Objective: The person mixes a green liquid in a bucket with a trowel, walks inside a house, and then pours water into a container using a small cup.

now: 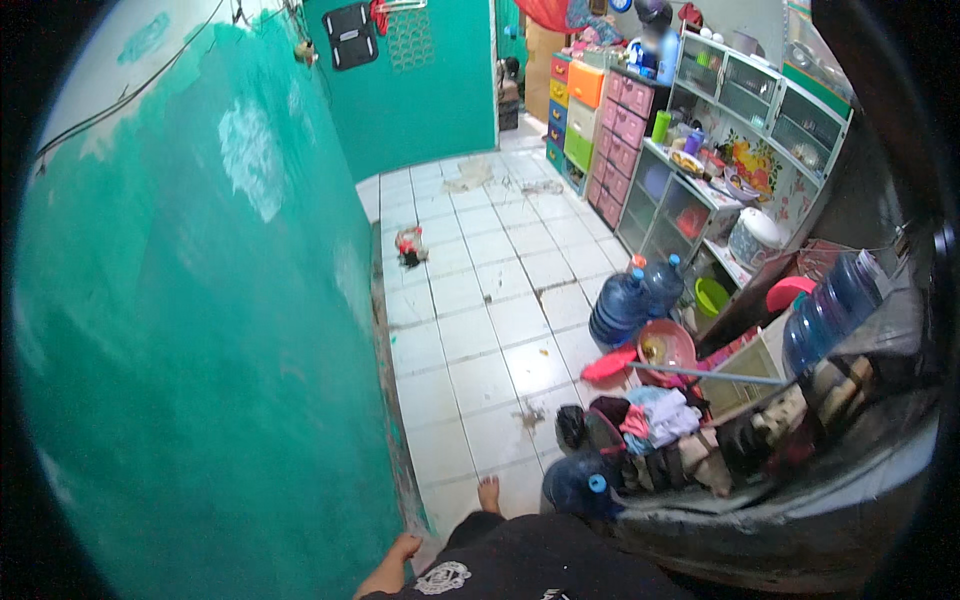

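My left hand (405, 546) hangs low at my side, close to the foot of the green wall (210, 330). Its fingers are too small and turned away to make out, and I see no object in it. My right hand is out of the picture. Ahead of me one bare foot (488, 492) rests on the white tiled floor (440, 390). A small red, white and black thing (410, 245) lies on the tiles farther along, by the wall; its kind is unclear.
To the right stand blue water jugs (619, 312), a pink basin (668, 345), a pink dustpan (608, 365) and a pile of clothes (660, 415). Beyond are a glass-fronted cabinet (750, 85), pink drawers (622, 128) and a person (655, 50) at the back. Dirt patches mark the floor.
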Available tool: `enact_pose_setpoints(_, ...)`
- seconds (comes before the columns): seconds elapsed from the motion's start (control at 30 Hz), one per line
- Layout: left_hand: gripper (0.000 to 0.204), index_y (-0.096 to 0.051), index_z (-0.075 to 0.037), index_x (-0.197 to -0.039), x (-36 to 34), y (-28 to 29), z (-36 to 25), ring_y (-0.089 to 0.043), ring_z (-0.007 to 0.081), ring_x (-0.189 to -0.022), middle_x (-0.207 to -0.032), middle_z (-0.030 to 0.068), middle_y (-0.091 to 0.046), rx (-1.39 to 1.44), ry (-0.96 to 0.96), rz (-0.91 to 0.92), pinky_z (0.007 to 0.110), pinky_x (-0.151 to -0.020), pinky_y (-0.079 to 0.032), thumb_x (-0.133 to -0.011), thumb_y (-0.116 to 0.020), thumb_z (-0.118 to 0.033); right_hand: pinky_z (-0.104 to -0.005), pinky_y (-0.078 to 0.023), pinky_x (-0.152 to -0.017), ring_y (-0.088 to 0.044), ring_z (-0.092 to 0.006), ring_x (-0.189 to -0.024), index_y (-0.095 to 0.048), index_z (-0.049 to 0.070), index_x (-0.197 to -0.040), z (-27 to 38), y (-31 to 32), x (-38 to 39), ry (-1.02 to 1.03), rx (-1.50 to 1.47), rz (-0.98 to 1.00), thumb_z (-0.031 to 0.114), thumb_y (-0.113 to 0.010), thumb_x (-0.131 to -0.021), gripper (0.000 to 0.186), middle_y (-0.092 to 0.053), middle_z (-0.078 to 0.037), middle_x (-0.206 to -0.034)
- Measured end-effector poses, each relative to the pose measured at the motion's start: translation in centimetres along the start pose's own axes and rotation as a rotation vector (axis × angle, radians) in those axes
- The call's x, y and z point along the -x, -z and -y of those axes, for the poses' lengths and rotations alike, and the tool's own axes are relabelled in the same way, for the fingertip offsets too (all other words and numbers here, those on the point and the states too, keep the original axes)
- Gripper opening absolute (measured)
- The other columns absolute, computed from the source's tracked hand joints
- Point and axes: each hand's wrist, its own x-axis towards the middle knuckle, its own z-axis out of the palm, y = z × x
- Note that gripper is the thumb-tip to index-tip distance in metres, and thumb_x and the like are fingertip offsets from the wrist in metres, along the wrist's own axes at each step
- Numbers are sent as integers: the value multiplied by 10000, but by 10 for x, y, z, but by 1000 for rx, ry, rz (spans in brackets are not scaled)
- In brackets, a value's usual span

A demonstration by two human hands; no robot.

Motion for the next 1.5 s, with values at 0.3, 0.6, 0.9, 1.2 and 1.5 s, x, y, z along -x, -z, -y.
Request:
enact_pose_setpoints(0.3, 395, -722, -19, -997, -82, 166, -191, -659, 193, -693, -802, 114, -705, 301, -330, 0, 360, -664, -528, -880, -692, -396, -494, -502, -696, -610, -358, -771, -638, -9, -1009, 128, 104, -136, 62, 56, -51, 333, -540, -934, 364, -662, -146, -928)
enact_pose_setpoints(0.6, 372, -730, -83, -1000, -61, 279, -308, -628, 148, -837, -886, 46, -715, -193, -545, 455, 319, -789, -502, -895, -690, -438, -492, -506, -712, -616, -366, -798, -649, -1, -1013, 168, 188, -260, 52, 45, 4, 350, -550, -921, 376, -665, -161, -936)
enact_pose_setpoints(0.9, 280, -711, -62, -996, -143, 362, -408, -583, 100, -763, -814, -14, -675, 1, -433, 600, 266, -726, -486, -886, -673, -316, -489, -510, -727, -622, -374, -824, -660, 7, -1018, 229, 340, -396, 89, 115, 99, 366, -559, -909, 388, -668, -177, -944)
enact_pose_setpoints(1.2, 221, -646, -58, -1013, -217, 450, -570, -520, 66, -798, -847, -43, -596, 58, -541, 602, 245, -740, -451, -864, -655, -222, -487, -515, -742, -628, -383, -850, -671, 15, -1022, 300, 475, -471, 131, 174, 92, 383, -569, -897, 401, -671, -192, -952)
enact_pose_setpoints(1.5, 325, -695, -45, -1068, -356, 547, -724, -576, 103, -797, -866, 13, -673, -163, -673, 705, 276, -732, -474, -885, -669, -312, -484, -519, -758, -634, -391, -876, -681, 24, -1026, 359, 595, -589, 111, 232, 120, 399, -579, -884, 415, -674, -208, -960)
